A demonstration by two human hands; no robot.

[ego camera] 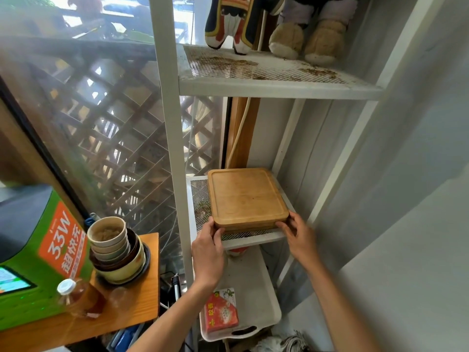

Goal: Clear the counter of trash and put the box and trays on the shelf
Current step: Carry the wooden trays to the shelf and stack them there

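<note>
A stack of square wooden trays (246,196) lies on the middle mesh shelf (253,238) of a white metal rack. My left hand (206,250) grips the stack's near left corner. My right hand (298,233) holds its near right corner. On the rack's lower level a white plastic tray (256,283) holds a red box (222,313). The wooden counter (132,311) is at the left.
On the counter stand stacked bowls and cups (115,250), a green machine with an orange label (38,255) and a plastic bottle of amber liquid (76,298). Plush toys (304,29) sit on the top shelf. A grey wall (406,174) closes the right side.
</note>
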